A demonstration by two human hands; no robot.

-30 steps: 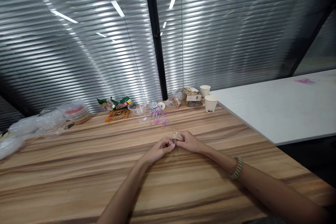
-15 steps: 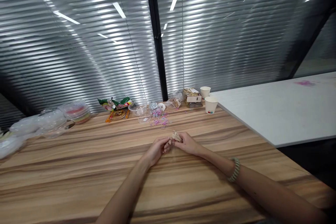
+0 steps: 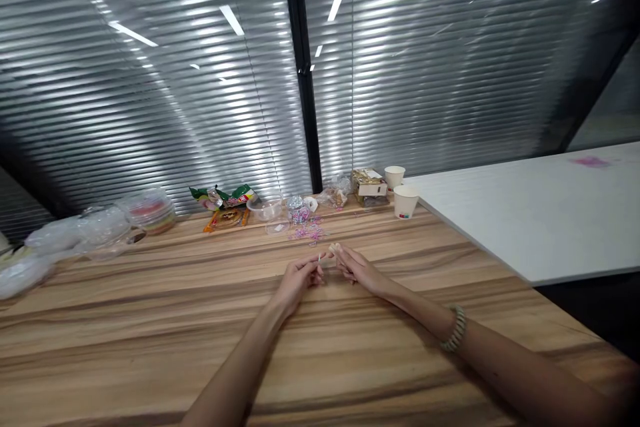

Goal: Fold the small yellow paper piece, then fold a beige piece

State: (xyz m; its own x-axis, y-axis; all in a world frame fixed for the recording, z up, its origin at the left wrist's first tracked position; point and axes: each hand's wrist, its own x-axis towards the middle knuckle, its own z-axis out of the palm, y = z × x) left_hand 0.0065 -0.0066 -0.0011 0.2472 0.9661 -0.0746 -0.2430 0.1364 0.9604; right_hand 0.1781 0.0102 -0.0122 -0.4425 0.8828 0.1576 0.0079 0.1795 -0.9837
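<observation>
My left hand [image 3: 297,281] is over the middle of the table, thumb and fingers pinched on a small thin pale stick [image 3: 319,258] that points up. Just to its right, my right hand [image 3: 359,269] has its fingertips closed on a small crumpled beige piece [image 3: 335,249]; its material is too small to make out. The fingertips of both hands are very near each other. Beyond them lies a scatter of small pink and purple pieces [image 3: 307,233].
Along the far edge stand paper cups [image 3: 406,202], an opened box [image 3: 370,183], clear plastic bowls [image 3: 270,209], a green snack bag [image 3: 233,196] and stacked containers [image 3: 150,210]. Plastic-wrapped bundles [image 3: 57,235] lie at far left. A white table [image 3: 525,213] adjoins on the right.
My hands have drawn slightly apart. The right fingers have straightened and cover more of the beige piece, and the pale stick now shows in my left fingertips. The view has shifted slightly.
</observation>
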